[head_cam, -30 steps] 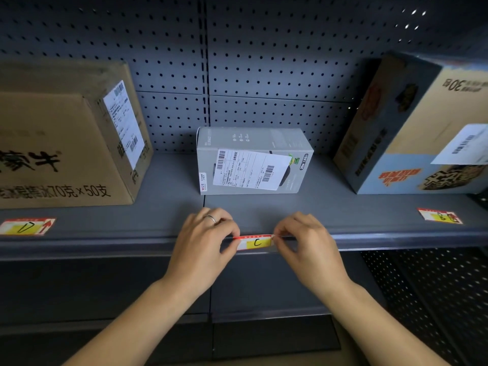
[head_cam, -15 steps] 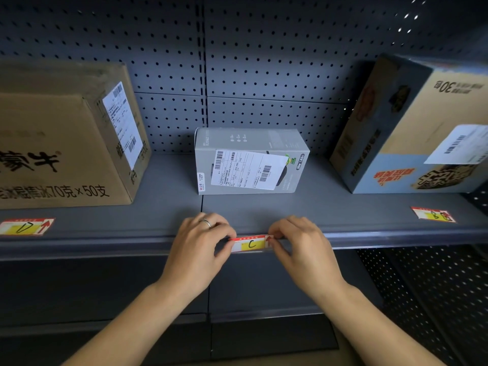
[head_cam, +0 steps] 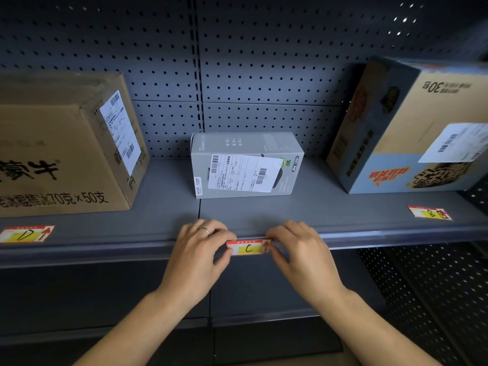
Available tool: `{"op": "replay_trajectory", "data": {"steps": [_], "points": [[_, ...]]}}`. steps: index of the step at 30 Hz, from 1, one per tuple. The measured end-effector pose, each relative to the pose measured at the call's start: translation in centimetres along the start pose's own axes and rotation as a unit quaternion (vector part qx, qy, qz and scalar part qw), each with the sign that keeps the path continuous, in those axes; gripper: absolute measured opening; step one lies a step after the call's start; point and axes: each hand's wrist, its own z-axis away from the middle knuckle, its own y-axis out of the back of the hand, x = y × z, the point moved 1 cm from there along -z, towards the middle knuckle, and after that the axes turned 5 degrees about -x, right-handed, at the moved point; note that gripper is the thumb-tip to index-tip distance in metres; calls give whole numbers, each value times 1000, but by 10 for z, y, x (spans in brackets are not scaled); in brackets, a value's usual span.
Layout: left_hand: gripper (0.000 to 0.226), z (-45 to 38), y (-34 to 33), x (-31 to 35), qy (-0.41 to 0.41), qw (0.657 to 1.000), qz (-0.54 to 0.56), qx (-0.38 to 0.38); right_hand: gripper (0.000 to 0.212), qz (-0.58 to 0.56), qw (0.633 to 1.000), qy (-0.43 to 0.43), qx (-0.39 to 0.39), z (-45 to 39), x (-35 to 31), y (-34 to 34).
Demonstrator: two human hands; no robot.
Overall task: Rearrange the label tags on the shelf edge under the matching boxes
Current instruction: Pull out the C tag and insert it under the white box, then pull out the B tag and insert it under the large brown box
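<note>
A red-and-yellow label tag marked C (head_cam: 248,247) sits on the shelf edge (head_cam: 369,237), below the small grey box (head_cam: 245,165). My left hand (head_cam: 200,249) pinches the tag's left end and my right hand (head_cam: 298,249) pinches its right end. A tag marked D (head_cam: 26,233) lies flat on the shelf under the brown carton (head_cam: 60,151) at the left. A tag marked B (head_cam: 429,213) lies flat on the shelf under the blue and tan box (head_cam: 412,128) at the right.
The grey pegboard back wall (head_cam: 264,62) stands behind the boxes. A lower shelf edge (head_cam: 264,317) runs beneath my wrists, with more perforated panel at the lower right (head_cam: 435,299).
Both hands stay on the C tag. The tag now shows its face more fully against the shelf edge. The boxes and the other two tags have not moved.
</note>
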Motion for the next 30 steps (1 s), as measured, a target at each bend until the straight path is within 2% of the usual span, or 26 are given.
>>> {"op": "replay_trajectory", "data": {"steps": [5,9,16,21,26,30], "points": [[13,-4,-2,6,5,1000,-3,3,11,1,1000,6,-15,3,6,1],[18,-15,-5,20,-11,1000,0,26,16,-1,1000,-2,-21,6,19,8],[14,-55,-24,75,-46,998,30,23,17,-6,999,-30,12,20,66,36],[7,-96,-50,129,-70,993,88,-21,13,-5,996,-71,50,34,123,70],[4,-136,-74,183,-91,991,91,-42,14,13,987,-141,75,39,205,120],[5,-163,-97,215,-77,989,112,-59,17,76,973,-219,25,41,272,155]]}}
